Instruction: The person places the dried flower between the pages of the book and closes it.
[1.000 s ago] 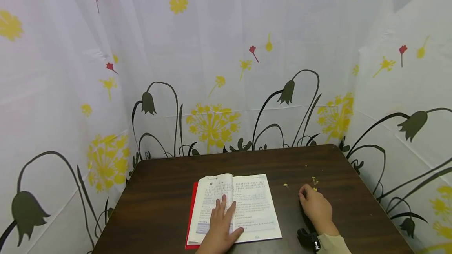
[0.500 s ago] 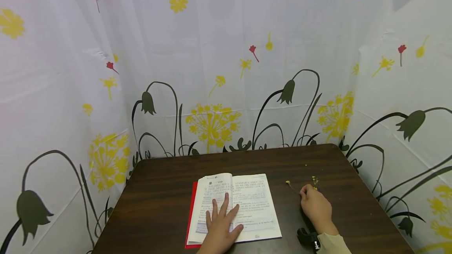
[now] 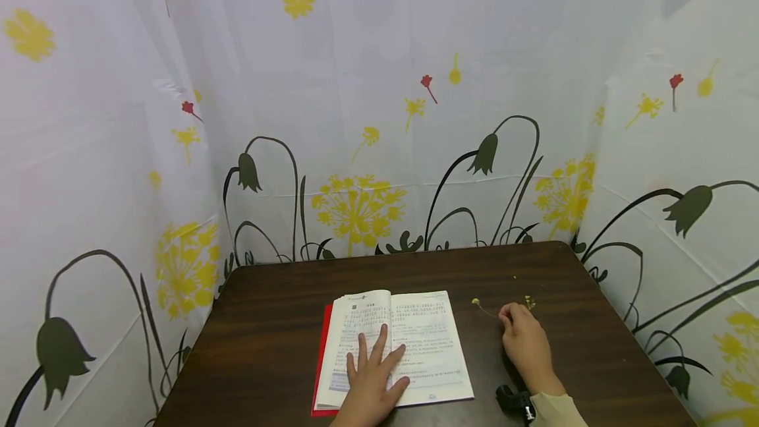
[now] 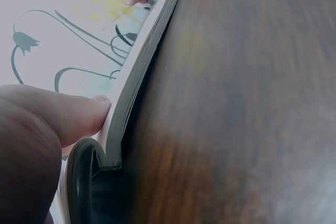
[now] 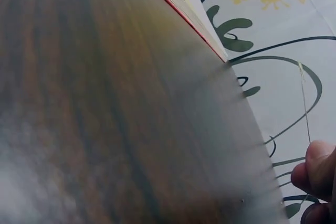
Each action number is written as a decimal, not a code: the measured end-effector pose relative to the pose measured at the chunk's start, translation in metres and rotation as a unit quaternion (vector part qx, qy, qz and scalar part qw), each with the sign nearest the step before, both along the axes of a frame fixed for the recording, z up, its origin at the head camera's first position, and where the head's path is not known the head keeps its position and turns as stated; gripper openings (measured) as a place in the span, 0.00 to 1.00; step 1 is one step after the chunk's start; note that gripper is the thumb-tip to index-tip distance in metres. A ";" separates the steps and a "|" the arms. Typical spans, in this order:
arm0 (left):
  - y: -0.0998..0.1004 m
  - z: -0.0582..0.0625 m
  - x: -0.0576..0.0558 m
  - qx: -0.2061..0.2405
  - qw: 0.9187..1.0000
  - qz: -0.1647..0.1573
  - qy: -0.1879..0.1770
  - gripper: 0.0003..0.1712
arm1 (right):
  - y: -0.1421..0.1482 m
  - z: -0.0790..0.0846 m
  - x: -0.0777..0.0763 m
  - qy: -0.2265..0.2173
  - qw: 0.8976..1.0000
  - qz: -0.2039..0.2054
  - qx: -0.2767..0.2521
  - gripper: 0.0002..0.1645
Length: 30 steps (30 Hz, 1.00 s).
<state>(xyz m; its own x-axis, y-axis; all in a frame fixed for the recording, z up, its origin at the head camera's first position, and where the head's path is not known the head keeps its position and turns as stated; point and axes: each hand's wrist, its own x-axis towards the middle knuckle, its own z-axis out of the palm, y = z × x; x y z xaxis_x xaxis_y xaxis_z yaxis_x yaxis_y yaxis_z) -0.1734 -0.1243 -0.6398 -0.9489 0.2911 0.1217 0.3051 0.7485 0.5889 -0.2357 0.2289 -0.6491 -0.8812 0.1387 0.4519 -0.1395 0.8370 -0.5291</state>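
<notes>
While pinching a sprig [image 3: 483,308], right hand [image 3: 524,348]: just right of the book [image 3: 429,348], thumb and finger clamped together on the stem.
Sprig: between the right hand and the book, yellow bloom toward the book's right edge; whether touching the desk [image 3: 267,321], cannot tell.
Left hand [image 3: 370,381]: flat on the book, fingers apart and spread across the gutter, gripping nothing; thumb on the right page.
Book: lying open, red cover [image 3: 323,348] peeping out along the left side.
Other sprig [image 3: 530,302]: on the desk, right of the book, just beyond the right hand.
Pinch, done well: light, on the bare stem and away from the bloom; likely to snap or bend if squeezed hard.
Pages, done well: press flat near the gutter, without dragging or creasing the paper; probably prone to springing up if released too fast.
Head view only: both hands whole enough to compare, plus printed text and the other sprig.
Left wrist view only: thick page edges curving into the gutter, thumb tip at the rim.
Right wrist view only: long stem rising from the fingertips against the curtain [image 5: 283,108]; left hand out of frame.
</notes>
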 end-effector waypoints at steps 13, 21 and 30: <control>0.000 -0.001 0.000 -0.010 1.000 0.003 0.003 0.33 | -0.011 0.013 0.004 -0.088 0.993 0.031 -0.078 0.05; -0.001 0.003 0.003 -0.012 1.000 -0.003 -0.008 0.34 | -0.051 0.023 0.024 -0.164 0.955 0.111 -0.222 0.07; 0.000 0.001 0.000 -0.013 1.000 -0.004 -0.017 0.35 | -0.095 0.036 0.037 -0.236 0.911 0.125 -0.314 0.08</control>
